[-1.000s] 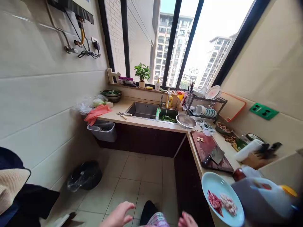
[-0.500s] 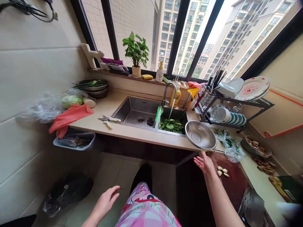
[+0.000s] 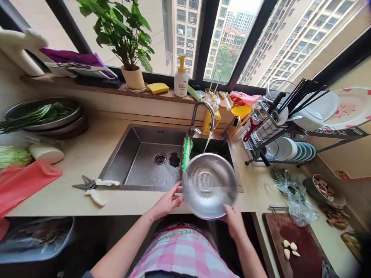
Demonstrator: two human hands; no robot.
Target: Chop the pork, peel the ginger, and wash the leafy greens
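1. Metal strainer (image 3: pixel 206 185), head view: no longer sitting at the right of the sink, it is now hanging over the worktop (image 3: pixel 130 202)'s front edge, partly hiding the right basin (image 3: pixel 228 148). Both arms are converging on it, so the work is now centring on this piece.
2. Right hand (image 3: pixel 235 222): its grip is pinching the near rim, thumb on top. Left hand (image 3: pixel 166 202): its grip is spreading, thumb and fingers apart, beside the left rim; contact is remaining unconfirmed.
3. Right basin: water is running into it from the tap (image 3: pixel 213 117); the strainer is masking most contents.
4. Left basin (image 3: pixel 145 162): a dark clump (image 3: pixel 174 159) is lying beside the drain.
5. Other containers: stacked bowls (image 3: pixel 66 125) are holding green stalks (image 3: pixel 49 114); the lined bin (image 3: pixel 34 256) is containing scraps; the right-hand bowl (image 3: pixel 313 191) is holding sliced pieces (image 3: pixel 324 189).
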